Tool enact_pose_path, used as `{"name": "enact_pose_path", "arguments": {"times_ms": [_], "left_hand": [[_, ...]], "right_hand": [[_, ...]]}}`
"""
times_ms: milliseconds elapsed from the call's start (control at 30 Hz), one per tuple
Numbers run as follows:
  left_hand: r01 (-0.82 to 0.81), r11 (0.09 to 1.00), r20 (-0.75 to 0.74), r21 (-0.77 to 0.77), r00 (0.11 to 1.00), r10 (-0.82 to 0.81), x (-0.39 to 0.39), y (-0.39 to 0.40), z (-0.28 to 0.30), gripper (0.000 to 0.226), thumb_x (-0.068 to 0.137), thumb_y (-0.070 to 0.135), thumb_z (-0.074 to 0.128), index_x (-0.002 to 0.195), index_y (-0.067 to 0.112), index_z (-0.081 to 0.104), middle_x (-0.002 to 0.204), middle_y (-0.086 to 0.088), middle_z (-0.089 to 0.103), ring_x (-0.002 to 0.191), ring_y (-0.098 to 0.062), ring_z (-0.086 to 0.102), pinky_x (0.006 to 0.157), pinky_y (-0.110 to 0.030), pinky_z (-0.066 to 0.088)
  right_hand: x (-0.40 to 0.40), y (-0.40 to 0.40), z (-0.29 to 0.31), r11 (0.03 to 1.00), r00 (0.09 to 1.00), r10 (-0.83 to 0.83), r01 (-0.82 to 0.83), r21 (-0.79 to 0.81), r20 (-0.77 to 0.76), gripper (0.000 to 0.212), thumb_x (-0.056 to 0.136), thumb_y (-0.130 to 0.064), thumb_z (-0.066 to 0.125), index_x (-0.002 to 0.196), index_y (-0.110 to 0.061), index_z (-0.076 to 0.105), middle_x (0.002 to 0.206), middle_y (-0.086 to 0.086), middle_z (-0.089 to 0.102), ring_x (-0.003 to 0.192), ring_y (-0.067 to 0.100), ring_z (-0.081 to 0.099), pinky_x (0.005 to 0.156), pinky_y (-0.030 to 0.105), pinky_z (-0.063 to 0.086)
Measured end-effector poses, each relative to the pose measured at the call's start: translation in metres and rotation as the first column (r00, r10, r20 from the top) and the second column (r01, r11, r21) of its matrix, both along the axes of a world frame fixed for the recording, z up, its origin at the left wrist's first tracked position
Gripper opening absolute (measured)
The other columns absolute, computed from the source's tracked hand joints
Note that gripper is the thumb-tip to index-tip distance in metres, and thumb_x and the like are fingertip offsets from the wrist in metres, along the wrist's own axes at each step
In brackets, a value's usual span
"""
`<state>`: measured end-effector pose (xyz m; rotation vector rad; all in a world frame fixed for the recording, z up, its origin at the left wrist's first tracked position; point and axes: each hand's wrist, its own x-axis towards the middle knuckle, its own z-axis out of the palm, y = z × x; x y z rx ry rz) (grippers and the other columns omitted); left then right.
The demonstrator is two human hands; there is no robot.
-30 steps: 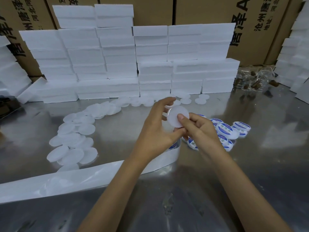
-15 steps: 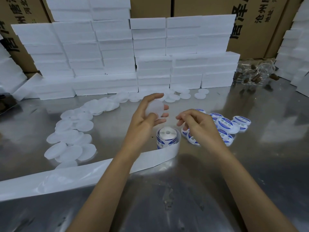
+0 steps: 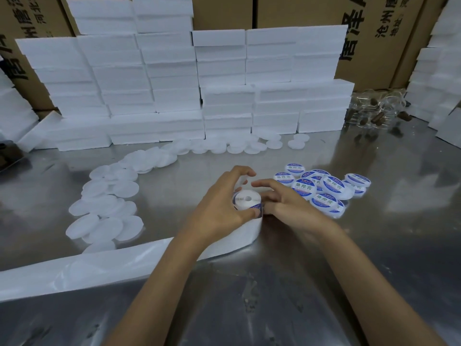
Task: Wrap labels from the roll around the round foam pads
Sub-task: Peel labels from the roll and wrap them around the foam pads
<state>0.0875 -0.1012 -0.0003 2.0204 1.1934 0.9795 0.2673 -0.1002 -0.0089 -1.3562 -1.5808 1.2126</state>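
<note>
Stacked white foam blocks (image 3: 174, 78) wall off the steel table (image 3: 374, 245) at twelve o'clock. Your left hand (image 3: 219, 208) curls round the label roll (image 3: 247, 199) at centre, a bare foam pad (image 3: 241, 182) pinched in its fingertips. Your right hand (image 3: 282, 203), at three o'clock of the roll, has curled fingers; whether they grasp a label I cannot tell. Pads look light and crushable: hold them by the rim.
</note>
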Motion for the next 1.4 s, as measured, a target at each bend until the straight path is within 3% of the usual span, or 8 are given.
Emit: {"name": "enact_pose_path", "arguments": {"times_ms": [133, 233, 367, 500, 600, 767, 967, 1400], "left_hand": [[-0.077, 0.995, -0.108, 0.057, 0.991, 0.083, -0.004, 0.005, -0.004, 0.068, 0.075, 0.021, 0.081, 0.123, 0.048, 0.042, 0.131, 0.012, 0.049, 0.125, -0.008, 0.05, 0.099, -0.032, 0.048], [-0.132, 0.989, -0.126, 0.063, 0.982, 0.139, -0.011, 0.01, -0.005, 0.07, 0.075, 0.017, 0.081, 0.125, 0.046, 0.041, 0.13, 0.01, 0.049, 0.12, -0.009, 0.05, 0.094, -0.027, 0.045], [-0.156, 0.988, -0.071, -0.002, 0.985, 0.156, -0.015, 0.014, -0.004, 0.061, 0.08, 0.009, 0.072, 0.12, 0.044, 0.043, 0.121, 0.002, 0.056, 0.089, -0.005, 0.06, 0.07, -0.007, 0.043], [-0.143, 0.983, 0.102, -0.116, 0.983, 0.155, -0.017, 0.013, -0.001, 0.054, 0.082, 0.02, 0.077, 0.12, 0.043, 0.048, 0.114, 0.006, 0.061, 0.093, -0.005, 0.065, 0.076, -0.012, 0.046], [-0.127, 0.983, 0.075, -0.132, 0.988, 0.138, -0.017, 0.013, -0.001, 0.068, 0.074, 0.019, 0.087, 0.123, 0.041, 0.046, 0.112, 0.008, 0.06, 0.099, -0.006, 0.065, 0.079, -0.015, 0.048], [-0.172, 0.973, 0.105, -0.156, 0.976, 0.189, -0.019, 0.013, -0.003, 0.062, 0.08, -0.004, 0.074, 0.124, 0.03, 0.048, 0.113, -0.005, 0.063, 0.097, -0.017, 0.068, 0.091, -0.036, 0.057], [-0.096, 0.966, 0.18, -0.241, 0.973, 0.142, -0.017, 0.015, -0.005, 0.058, 0.082, -0.013, 0.068, 0.122, 0.026, 0.05, 0.107, -0.006, 0.063, 0.072, 0.01, 0.065, 0.071, -0.014, 0.054], [-0.21, 0.952, 0.203, -0.221, 0.945, 0.256, -0.005, 0.011, -0.014, 0.055, 0.08, -0.006, 0.068, 0.114, 0.034, 0.052, 0.098, -0.002, 0.066, 0.09, -0.011, 0.07, 0.079, -0.033, 0.058]], "right_hand": [[0.003, 0.002, 0.0, 1.0, 0.998, 0.002, -0.003, 0.009, 0.063, 0.045, 0.087, 0.003, 0.059, 0.125, -0.022, 0.057, 0.111, 0.001, 0.07, 0.1, 0.013, 0.068, 0.093, 0.03, 0.054], [0.002, 0.004, -0.002, 1.0, 0.996, 0.007, -0.009, 0.021, 0.083, 0.04, 0.084, -0.003, 0.069, 0.117, -0.024, 0.061, 0.094, -0.003, 0.07, 0.086, 0.01, 0.067, 0.082, 0.022, 0.053], [-0.005, 0.006, -0.01, 0.997, 0.988, -0.04, 0.029, 0.077, 0.147, 0.037, 0.076, -0.023, 0.083, 0.106, -0.031, 0.063, 0.09, -0.002, 0.069, 0.075, 0.004, 0.062, 0.074, 0.02, 0.052], [-0.012, 0.008, -0.018, 0.974, 0.969, -0.144, 0.103, 0.2, 0.203, 0.036, 0.075, -0.033, 0.084, 0.101, -0.029, 0.059, 0.086, -0.004, 0.065, 0.064, -0.002, 0.056, 0.069, 0.021, 0.05], [-0.014, 0.007, -0.019, 0.962, 0.954, -0.197, 0.143, 0.233, 0.227, 0.037, 0.074, -0.043, 0.083, 0.098, -0.03, 0.057, 0.084, -0.008, 0.063, 0.065, -0.002, 0.055, 0.069, 0.024, 0.051], [-0.018, 0.004, -0.017, 0.946, 0.921, -0.279, 0.215, 0.242, 0.272, 0.036, 0.073, -0.041, 0.084, 0.094, -0.027, 0.059, 0.086, -0.008, 0.064, 0.07, 0.005, 0.058, 0.071, 0.028, 0.053], [-0.02, 0.006, -0.016, 0.91, 0.894, -0.386, 0.329, 0.251, 0.229, 0.027, 0.073, -0.034, 0.086, 0.089, -0.021, 0.069, 0.078, -0.012, 0.069, 0.072, 0.001, 0.063, 0.061, 0.012, 0.045], [-0.024, 0.006, -0.018, 0.902, 0.89, -0.412, 0.368, 0.227, 0.195, 0.022, 0.076, -0.026, 0.084, 0.07, -0.019, 0.063, 0.072, -0.006, 0.071, 0.071, 0.009, 0.068, 0.065, 0.025, 0.052]]}}
